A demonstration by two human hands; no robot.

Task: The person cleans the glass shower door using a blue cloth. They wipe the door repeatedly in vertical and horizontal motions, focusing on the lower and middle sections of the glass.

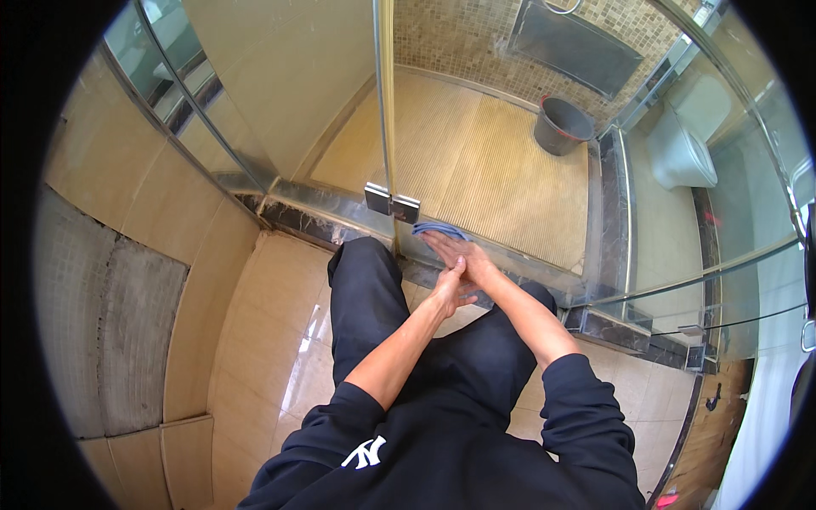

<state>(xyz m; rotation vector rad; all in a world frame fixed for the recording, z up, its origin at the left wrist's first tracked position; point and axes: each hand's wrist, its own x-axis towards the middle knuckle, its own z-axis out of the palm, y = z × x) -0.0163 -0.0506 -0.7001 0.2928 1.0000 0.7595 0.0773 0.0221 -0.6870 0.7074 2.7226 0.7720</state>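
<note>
A folded blue cloth (440,229) lies under the outstretched fingers of my right hand (456,250), against the lower part of the glass shower panel (503,255). My left hand (452,290) is just below, touching my right hand near the wrist, with its thumb up and fingers apart. It holds no object. Just above and left of the cloth, a metal glass hinge (392,203) joins two glass panes. The palm side of my right hand is mostly hidden. My knees are bent on either side of my hands.
Beyond the glass, a dark bucket (562,127) with a red rim stands on the ribbed shower floor (472,153). A white toilet (685,150) is at the right. A dark marble curb (306,220) runs before me. Bare cement patches (140,331) mark the left wall.
</note>
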